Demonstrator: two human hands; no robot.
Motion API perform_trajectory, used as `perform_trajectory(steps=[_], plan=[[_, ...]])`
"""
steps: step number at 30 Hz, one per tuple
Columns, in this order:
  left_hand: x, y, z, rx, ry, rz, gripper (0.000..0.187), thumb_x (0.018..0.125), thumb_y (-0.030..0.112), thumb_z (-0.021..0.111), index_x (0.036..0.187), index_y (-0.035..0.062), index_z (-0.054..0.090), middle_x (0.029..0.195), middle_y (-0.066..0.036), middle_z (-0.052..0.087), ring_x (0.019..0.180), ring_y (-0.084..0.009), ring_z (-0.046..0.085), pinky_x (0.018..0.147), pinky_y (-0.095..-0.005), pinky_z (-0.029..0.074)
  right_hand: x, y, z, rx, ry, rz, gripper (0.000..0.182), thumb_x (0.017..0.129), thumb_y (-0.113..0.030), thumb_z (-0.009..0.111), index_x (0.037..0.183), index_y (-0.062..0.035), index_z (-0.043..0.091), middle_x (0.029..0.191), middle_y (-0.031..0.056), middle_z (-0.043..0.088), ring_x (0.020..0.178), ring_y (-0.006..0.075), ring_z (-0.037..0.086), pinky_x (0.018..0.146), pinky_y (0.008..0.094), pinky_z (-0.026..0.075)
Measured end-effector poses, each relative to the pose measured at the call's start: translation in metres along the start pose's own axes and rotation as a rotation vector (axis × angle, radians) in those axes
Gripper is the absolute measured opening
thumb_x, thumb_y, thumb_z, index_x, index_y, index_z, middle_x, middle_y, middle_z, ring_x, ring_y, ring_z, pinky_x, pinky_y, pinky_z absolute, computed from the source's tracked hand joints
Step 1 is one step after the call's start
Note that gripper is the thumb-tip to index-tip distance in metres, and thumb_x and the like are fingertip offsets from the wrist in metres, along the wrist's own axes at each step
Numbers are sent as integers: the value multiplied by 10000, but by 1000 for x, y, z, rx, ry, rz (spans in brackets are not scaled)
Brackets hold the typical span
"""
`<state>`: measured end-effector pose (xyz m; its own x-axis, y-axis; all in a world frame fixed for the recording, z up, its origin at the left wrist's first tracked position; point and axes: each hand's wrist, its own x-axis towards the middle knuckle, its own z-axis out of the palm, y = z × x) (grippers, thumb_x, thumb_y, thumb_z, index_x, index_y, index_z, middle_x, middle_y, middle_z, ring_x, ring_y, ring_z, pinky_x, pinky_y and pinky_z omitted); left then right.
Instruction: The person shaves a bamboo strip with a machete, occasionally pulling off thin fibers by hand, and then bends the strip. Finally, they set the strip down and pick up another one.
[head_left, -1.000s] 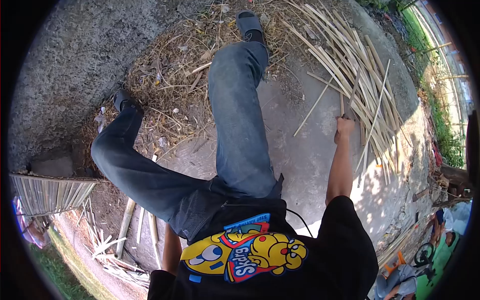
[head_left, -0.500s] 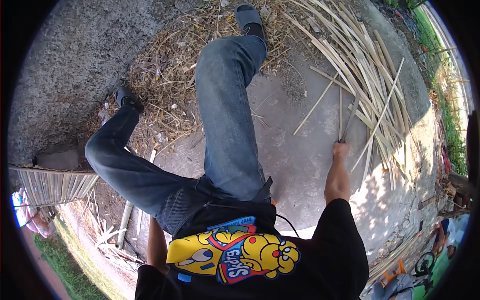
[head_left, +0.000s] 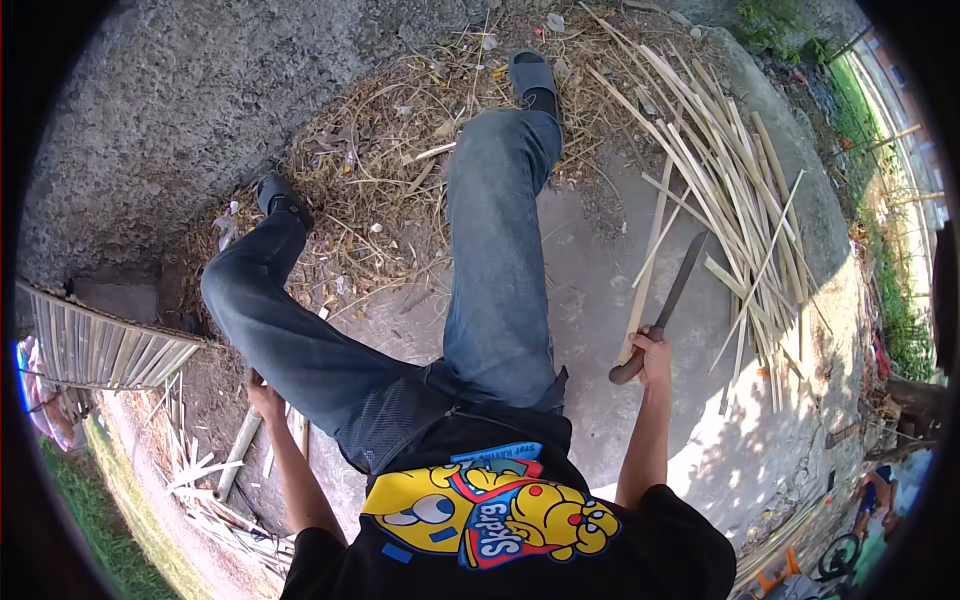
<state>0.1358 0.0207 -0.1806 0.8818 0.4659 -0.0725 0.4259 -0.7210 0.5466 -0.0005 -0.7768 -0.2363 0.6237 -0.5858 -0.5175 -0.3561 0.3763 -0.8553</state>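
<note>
My right hand (head_left: pixel 652 358) is closed around the wooden handle of a machete (head_left: pixel 684 275), its dark blade pointing forward to the strip pile. A long pale bamboo strip (head_left: pixel 652 255) runs from the pile's edge back to my fingers, its near end right beside the handle. My left hand (head_left: pixel 264 397) is beside my left thigh, which covers part of it. Near its fingers lies the upper end of a bamboo pole (head_left: pixel 238 455); I cannot tell whether the hand grips anything.
A heap of split bamboo strips (head_left: pixel 740 200) lies on the concrete at front right. Dry grass and shavings (head_left: pixel 370 200) cover the ground around my feet. On the left are a slatted bamboo panel (head_left: pixel 110 340) and more cut pieces (head_left: pixel 200 475). A rough wall (head_left: pixel 190 110) rises ahead.
My right hand has drawn back from the pile with the machete, and a bamboo strip now reaches to it. My left hand has come into view beside my left thigh.
</note>
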Motion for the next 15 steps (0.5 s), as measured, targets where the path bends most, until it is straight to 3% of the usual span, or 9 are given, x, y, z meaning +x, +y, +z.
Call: perform_trajectory(steps=[1,2,4,8,10,13,15], plan=[[1,30,-13,-45,142,33,422,984,262,640,1286,-32,638,1225,-179,694,1126,-268,663,920,-352,519,-32,-30,23,204,-78,58,200,776,58,697,908,-60,603,998,148,705,792,208,679,693,318,547],[6,55,-21,-94,285,70,359,996,236,633,1246,-18,675,1184,-145,718,1101,-248,676,912,-348,522,-49,-51,40,202,-73,47,200,776,58,697,908,-60,603,998,148,705,792,208,679,693,318,547],[12,108,-45,-378,436,114,317,1020,198,601,1254,-4,672,1185,-107,719,1090,-209,678,904,-332,524,-69,-90,71,394,-152,37,288,786,108,678,971,-84,569,1148,166,670,918,222,675,804,330,556],[-10,245,-80,-703,619,334,249,1037,154,562,1191,-3,679,1120,-110,723,1022,-164,674,852,-282,520,-112,-166,150,504,-234,-92,296,785,111,690,963,-90,566,1183,190,638,1048,243,644,913,405,549],[-31,310,-69,-940,387,417,237,1038,145,550,1169,-9,673,1061,-106,722,948,-143,670,801,-263,510,-137,-197,191,638,-371,-162,316,802,126,683,981,-104,558,1197,173,618,1026,230,644,915,395,536],[-59,406,-38,-881,-365,579,285,1032,179,553,1220,-20,632,1067,-117,712,946,-151,670,792,-280,524,-168,-221,255,660,-550,-178,328,821,130,696,982,-109,539,1143,127,612,952,210,659,827,367,538],[-61,459,-18,-812,-828,542,447,1048,308,526,1349,-22,543,1174,-142,681,1041,-177,659,844,-314,536,-190,-225,295,620,-625,-210,310,828,115,719,980,-83,533,1106,112,613,893,174,669,793,341,572]])
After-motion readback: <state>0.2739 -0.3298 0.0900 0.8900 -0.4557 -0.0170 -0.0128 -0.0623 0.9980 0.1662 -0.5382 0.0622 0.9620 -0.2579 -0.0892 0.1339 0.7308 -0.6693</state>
